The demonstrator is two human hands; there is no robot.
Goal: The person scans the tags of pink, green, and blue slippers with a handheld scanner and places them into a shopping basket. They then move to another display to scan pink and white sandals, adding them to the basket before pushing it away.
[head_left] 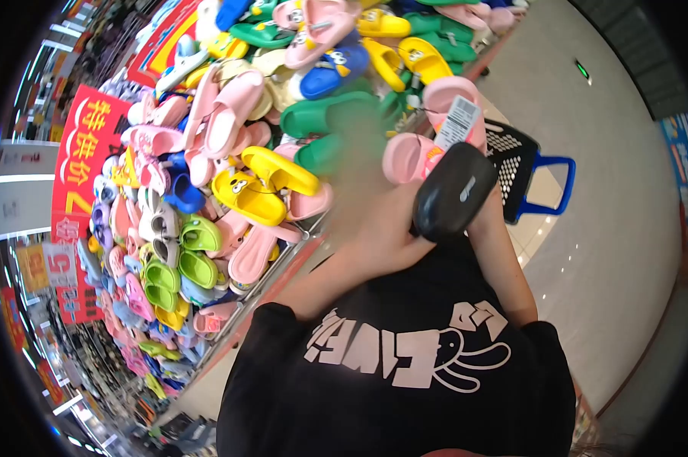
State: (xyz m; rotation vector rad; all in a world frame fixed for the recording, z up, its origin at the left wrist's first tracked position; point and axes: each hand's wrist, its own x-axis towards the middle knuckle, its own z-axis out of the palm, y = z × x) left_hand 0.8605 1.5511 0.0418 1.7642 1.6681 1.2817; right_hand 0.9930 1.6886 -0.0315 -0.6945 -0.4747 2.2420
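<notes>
A glossy black rounded case point(456, 190) with a small pale mark is held up in front of my chest. My left hand point(397, 222) is closed at its lower left edge, its fingertips hidden by the case. On the other side, my right hand point(487, 212) grips the right edge, mostly hidden too. Just beyond the case are pink slippers point(405, 158) with a white barcode label point(459, 120); the case overlaps them in this view. Green slippers point(328, 114) and yellow slippers point(249, 196) lie left of my hands.
A large heap of colourful slippers and clogs point(180, 266) fills the display at left, with a metal rail point(271, 278) along its edge. Red signs point(92, 160) stand behind. A black basket with a blue handle point(561, 186) is at right, over the shiny floor point(610, 251).
</notes>
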